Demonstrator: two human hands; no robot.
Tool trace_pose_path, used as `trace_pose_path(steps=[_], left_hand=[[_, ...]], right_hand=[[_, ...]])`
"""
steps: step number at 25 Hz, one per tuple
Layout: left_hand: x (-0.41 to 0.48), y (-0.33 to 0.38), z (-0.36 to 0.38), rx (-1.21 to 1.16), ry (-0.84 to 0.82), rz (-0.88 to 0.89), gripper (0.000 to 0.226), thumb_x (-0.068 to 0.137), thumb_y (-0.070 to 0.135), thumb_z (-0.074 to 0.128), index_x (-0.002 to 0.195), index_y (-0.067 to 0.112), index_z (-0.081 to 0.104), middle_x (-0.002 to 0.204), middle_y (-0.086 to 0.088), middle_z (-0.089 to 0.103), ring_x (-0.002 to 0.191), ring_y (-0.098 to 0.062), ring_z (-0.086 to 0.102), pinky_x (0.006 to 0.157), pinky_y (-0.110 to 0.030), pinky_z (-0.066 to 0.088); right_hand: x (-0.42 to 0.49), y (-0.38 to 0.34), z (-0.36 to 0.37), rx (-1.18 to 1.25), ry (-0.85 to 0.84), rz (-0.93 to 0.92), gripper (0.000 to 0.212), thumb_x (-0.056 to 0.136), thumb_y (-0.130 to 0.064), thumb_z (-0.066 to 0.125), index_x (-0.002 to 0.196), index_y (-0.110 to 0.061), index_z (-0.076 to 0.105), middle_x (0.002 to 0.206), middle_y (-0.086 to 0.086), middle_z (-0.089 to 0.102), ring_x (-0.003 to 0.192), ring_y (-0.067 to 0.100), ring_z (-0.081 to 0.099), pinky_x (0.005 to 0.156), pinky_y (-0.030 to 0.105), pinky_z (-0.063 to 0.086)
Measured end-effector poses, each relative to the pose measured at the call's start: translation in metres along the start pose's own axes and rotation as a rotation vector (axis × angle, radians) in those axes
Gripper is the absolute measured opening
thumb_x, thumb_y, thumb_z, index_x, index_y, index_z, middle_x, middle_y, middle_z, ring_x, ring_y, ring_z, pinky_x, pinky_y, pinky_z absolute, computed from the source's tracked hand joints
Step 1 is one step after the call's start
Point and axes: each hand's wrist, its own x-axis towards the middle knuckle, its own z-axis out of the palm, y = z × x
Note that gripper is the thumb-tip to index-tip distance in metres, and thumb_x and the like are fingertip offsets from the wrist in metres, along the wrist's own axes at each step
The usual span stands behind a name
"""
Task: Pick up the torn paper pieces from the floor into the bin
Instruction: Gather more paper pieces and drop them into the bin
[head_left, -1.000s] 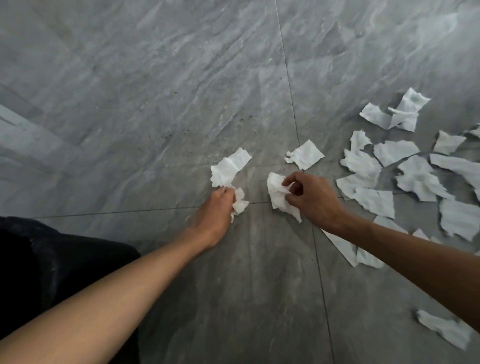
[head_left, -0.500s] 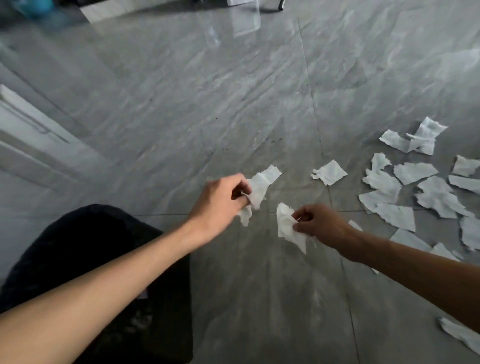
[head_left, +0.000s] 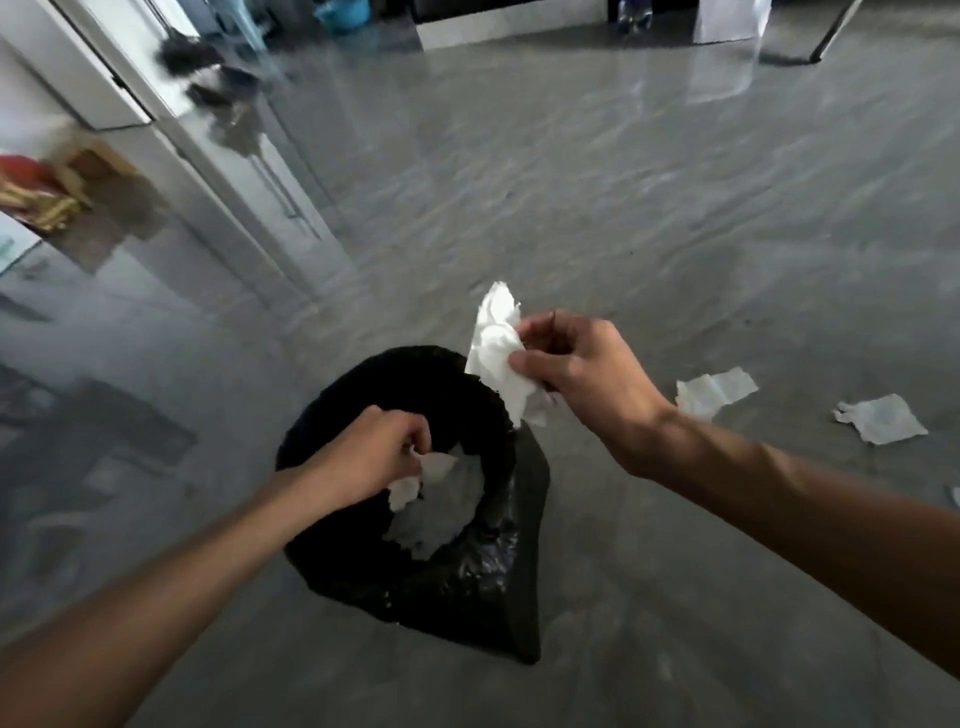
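A bin lined with a black bag (head_left: 467, 577) stands on the grey floor in front of me, with white paper lying inside it (head_left: 441, 514). My left hand (head_left: 369, 457) hovers over the bin's opening and pinches small torn paper pieces (head_left: 415, 480). My right hand (head_left: 582, 379) is just right of the bin's far rim and grips a larger crumpled white piece (head_left: 496, 348) that hangs over the rim. Two more torn pieces (head_left: 714, 392) (head_left: 878, 418) lie on the floor to the right.
A white door frame and cabinet (head_left: 171, 135) run along the left. A cardboard box with red and yellow items (head_left: 57, 192) sits at the far left. Dark objects (head_left: 208, 67) lie by the far wall. Grey floor tiles (head_left: 623, 208) stretch ahead.
Both hands lifted their paper pieces off the floor and swung left to the bin. The view turned left, leaving most of the scattered pieces out of sight.
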Motion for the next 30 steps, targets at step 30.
trace_pose_path(steps=[30], left_hand=[[0.226, 0.272, 0.173, 0.112, 0.001, 0.259, 0.065, 0.081, 0.04, 0.064, 0.137, 0.027, 0.034, 0.136, -0.012, 0.04, 0.117, -0.038, 0.049, 0.091, -0.049, 0.045]], right_hand=[[-0.16, 0.205, -0.296, -1.293, 0.074, 0.513, 0.048, 0.082, -0.031, 0.061, 0.126, -0.027, 0.041, 0.122, 0.001, 0.056, 0.105, 0.025, 0.061, 0.071, 0.033, 0.045]])
